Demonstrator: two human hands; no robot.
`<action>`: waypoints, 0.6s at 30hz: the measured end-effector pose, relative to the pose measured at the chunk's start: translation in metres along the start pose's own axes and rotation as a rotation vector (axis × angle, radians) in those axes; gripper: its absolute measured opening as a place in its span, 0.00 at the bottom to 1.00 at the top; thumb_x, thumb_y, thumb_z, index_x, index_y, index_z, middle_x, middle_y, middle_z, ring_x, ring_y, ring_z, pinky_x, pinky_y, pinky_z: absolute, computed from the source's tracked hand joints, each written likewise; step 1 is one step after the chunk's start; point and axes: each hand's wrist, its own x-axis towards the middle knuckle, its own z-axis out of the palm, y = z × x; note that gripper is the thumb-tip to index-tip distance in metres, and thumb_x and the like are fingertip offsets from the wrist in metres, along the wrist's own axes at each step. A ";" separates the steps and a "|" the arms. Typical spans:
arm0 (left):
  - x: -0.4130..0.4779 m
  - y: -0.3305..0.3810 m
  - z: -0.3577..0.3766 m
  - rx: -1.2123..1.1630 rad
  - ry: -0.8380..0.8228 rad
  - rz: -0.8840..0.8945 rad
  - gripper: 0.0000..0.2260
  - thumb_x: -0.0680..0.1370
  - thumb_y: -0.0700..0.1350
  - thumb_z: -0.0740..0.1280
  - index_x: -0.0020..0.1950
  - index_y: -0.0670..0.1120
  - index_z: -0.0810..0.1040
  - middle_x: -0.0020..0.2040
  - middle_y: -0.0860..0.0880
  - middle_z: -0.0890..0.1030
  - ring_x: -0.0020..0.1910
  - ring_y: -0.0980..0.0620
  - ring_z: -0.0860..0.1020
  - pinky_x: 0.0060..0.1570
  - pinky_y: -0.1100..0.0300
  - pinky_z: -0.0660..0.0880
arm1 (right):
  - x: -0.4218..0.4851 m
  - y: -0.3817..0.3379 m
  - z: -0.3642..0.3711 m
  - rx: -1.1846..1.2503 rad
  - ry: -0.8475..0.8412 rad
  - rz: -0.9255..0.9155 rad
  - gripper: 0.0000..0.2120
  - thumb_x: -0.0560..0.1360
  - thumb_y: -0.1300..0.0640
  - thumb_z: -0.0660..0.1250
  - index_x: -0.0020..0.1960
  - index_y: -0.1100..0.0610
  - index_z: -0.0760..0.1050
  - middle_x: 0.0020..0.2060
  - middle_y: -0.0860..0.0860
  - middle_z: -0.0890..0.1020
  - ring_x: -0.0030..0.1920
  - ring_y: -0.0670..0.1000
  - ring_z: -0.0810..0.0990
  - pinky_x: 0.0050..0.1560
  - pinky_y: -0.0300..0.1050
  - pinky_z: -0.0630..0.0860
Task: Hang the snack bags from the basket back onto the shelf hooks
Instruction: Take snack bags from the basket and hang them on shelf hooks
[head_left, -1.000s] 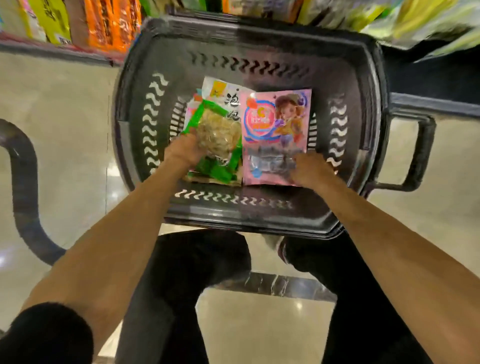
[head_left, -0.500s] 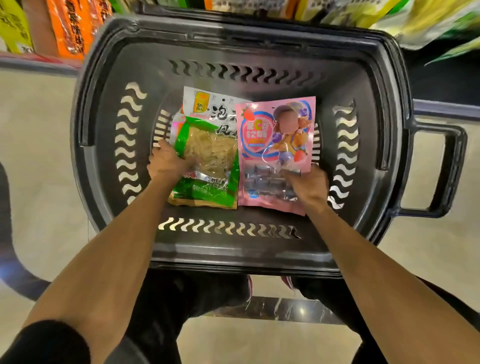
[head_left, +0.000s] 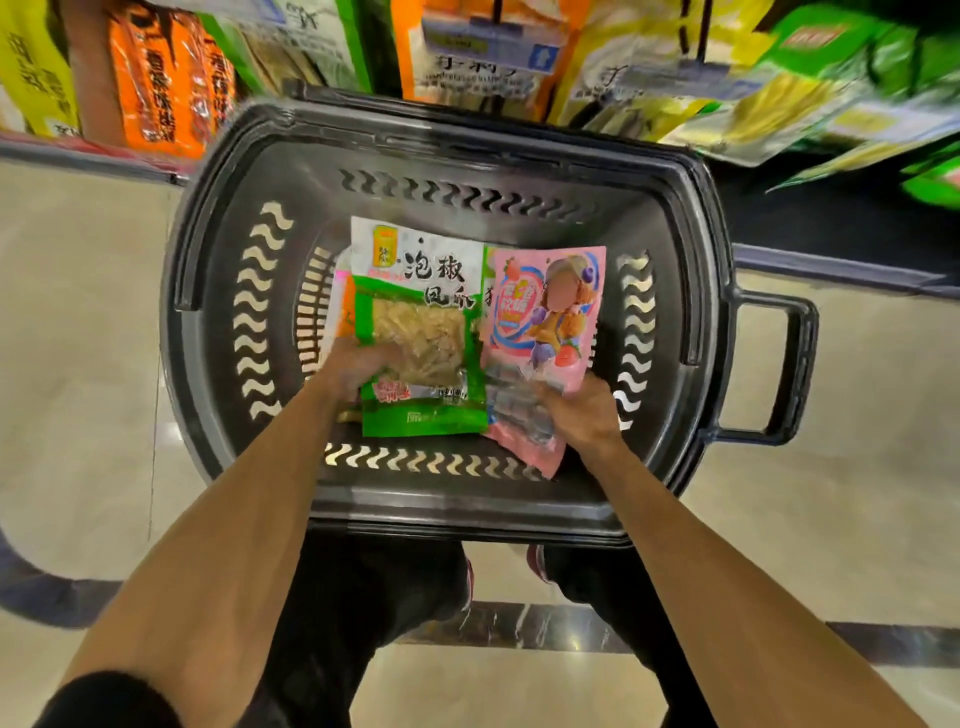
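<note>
Two forearms: bare, reaching forward and down from the near edge of view and converging into the basket (head_left: 467, 512).
Left hand (head_left: 358, 374): knuckles up, fingers curled round the left edge of the green bag (head_left: 426, 338) and gripping it.
Right hand (head_left: 582, 415): wrist bent down, fingers closed on the lower right part of the pink bag (head_left: 545, 306) and pinching the film.
Risk at the grip: both holds sit low on slick film, so either bag could slide out on the lift.
Risk at the hook: the top edges, where a hang hole would be, point away from the hands, so each bag likely needs turning or a fresh hold.
Bags: green and pink lie side by side in the basket, inner edges touching or overlapping.
White bag (head_left: 415, 254): lies under the green one, its top showing beyond it. It may drag up with the lift and drop.
Basket: dark plastic with slotted walls, standing on the pale floor (head_left: 78, 364) just below the shelf.
Shelf: hanging packets (head_left: 156, 78) crowd the far edge, blurred. The hooks cannot be made out, so a free one is hard to judge.
</note>
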 end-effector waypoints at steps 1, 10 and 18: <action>-0.005 0.001 0.007 -0.016 0.006 0.005 0.15 0.73 0.39 0.75 0.58 0.42 0.78 0.52 0.47 0.82 0.48 0.50 0.80 0.49 0.57 0.75 | -0.003 0.000 -0.002 -0.002 0.017 0.000 0.16 0.77 0.52 0.70 0.62 0.57 0.79 0.55 0.53 0.83 0.54 0.55 0.82 0.50 0.42 0.76; -0.127 0.014 -0.008 -0.114 0.128 0.148 0.12 0.76 0.35 0.71 0.59 0.38 0.79 0.53 0.44 0.81 0.42 0.51 0.81 0.31 0.67 0.78 | -0.080 -0.027 -0.059 0.069 0.075 0.034 0.13 0.75 0.51 0.71 0.57 0.55 0.80 0.48 0.51 0.85 0.49 0.53 0.83 0.49 0.46 0.79; -0.309 0.081 -0.062 -0.219 0.164 0.321 0.10 0.76 0.42 0.73 0.57 0.46 0.82 0.53 0.46 0.85 0.50 0.47 0.84 0.52 0.49 0.81 | -0.206 -0.131 -0.161 0.122 0.041 -0.115 0.07 0.76 0.51 0.70 0.51 0.53 0.79 0.44 0.51 0.83 0.46 0.54 0.82 0.46 0.46 0.77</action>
